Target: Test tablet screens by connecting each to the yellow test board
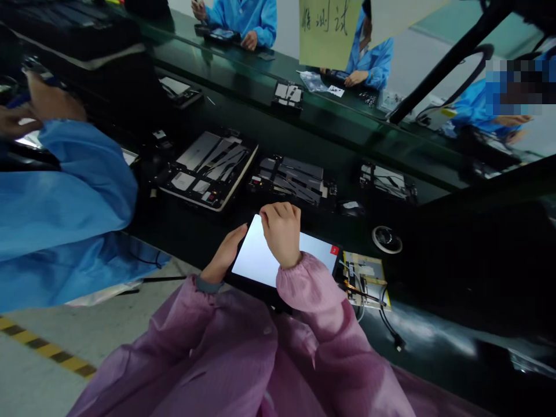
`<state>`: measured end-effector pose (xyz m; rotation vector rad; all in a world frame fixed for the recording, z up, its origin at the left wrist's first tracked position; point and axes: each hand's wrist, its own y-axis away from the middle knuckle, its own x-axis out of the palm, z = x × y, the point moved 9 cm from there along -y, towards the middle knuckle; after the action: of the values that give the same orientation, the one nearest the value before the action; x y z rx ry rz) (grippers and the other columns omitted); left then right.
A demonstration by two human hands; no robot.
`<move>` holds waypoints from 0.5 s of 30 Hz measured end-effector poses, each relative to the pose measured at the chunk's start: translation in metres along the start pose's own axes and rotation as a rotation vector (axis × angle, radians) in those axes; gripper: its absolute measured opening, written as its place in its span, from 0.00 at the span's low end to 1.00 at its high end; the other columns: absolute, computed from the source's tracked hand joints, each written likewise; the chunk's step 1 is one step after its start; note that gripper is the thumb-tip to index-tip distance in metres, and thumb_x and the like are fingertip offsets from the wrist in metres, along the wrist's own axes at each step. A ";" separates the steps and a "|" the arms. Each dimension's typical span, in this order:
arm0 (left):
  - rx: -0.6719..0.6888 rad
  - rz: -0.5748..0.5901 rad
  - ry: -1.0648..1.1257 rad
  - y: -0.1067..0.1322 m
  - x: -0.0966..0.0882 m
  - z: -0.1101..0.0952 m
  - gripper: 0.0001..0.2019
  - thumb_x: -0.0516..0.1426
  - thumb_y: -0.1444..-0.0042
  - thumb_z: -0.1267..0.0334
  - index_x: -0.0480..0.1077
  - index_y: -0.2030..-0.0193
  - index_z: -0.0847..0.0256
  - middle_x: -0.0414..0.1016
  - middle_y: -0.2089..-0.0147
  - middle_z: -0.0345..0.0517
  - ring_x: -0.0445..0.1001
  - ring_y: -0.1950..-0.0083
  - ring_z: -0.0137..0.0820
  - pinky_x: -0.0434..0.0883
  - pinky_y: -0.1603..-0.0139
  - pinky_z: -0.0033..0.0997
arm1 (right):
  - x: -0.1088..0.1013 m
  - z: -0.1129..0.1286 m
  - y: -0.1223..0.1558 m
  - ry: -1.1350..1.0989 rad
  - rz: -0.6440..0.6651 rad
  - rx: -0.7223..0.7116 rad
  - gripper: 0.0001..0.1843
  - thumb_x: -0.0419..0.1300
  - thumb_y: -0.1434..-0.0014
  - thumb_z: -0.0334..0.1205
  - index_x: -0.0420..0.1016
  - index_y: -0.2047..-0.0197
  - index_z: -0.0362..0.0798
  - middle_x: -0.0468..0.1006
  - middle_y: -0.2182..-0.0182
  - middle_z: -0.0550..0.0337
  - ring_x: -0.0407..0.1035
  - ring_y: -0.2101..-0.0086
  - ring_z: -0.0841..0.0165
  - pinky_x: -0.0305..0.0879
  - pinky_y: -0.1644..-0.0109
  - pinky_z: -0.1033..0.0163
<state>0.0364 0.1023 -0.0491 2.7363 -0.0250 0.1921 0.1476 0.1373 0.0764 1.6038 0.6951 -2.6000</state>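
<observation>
Tablet (254, 258) question: where is it, and what are the fingers up to?

— Near middle of the scene, glowing white, by the near edge of the dark bench (174, 227). Left hand (226, 252) is holding its left edge, thumb along the rim, the other fingers mostly out of sight. Right hand (281, 229) is over its far left part, fingers curled down. Tips are hidden, so can't tell if they're pinching anything.

— Cool, and right around it?

— Red patch (334, 250) at the right end of the glow. Just right of that, a flat panel (373, 269) with a black cable (398, 346) trailing near it. White-ringed round thing (386, 239) a bit farther. Beyond the far edge, opened-up devices: left one (191, 152), middle one (299, 174), right one (388, 180).

— Anyone else about?

— Yep, blue sleeve (78, 185) on the left, person in blue (247, 23) on the far side, plus a yellow handwritten sheet (325, 43) hanging up there.
</observation>
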 end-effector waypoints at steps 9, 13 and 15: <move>-0.042 -0.015 -0.087 0.009 0.002 -0.005 0.35 0.47 0.45 0.32 0.74 0.51 0.62 0.80 0.58 0.48 0.76 0.61 0.39 0.71 0.64 0.31 | -0.080 -0.023 0.137 -0.384 0.080 0.078 0.10 0.52 0.37 0.28 0.69 0.56 0.50 0.76 0.60 0.55 0.70 0.57 0.64 0.66 0.53 0.57; -0.086 -0.112 -0.060 0.009 -0.008 0.001 0.31 0.57 0.49 0.37 0.75 0.52 0.63 0.80 0.57 0.50 0.77 0.58 0.40 0.72 0.65 0.30 | -0.124 -0.085 0.218 -0.578 -0.218 0.489 0.05 0.55 0.38 0.32 0.70 0.62 0.50 0.74 0.66 0.57 0.71 0.62 0.65 0.68 0.59 0.58; -0.094 -0.071 -0.020 0.008 -0.005 0.003 0.28 0.63 0.53 0.45 0.74 0.50 0.61 0.80 0.57 0.48 0.78 0.58 0.40 0.72 0.65 0.29 | -0.145 -0.106 0.246 -0.686 -0.475 0.602 0.02 0.57 0.41 0.34 0.70 0.66 0.49 0.71 0.71 0.60 0.69 0.66 0.66 0.67 0.61 0.59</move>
<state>0.0316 0.0937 -0.0490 2.6409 0.0567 0.1405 0.3641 -0.0765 0.0698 0.4724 0.2628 -3.6258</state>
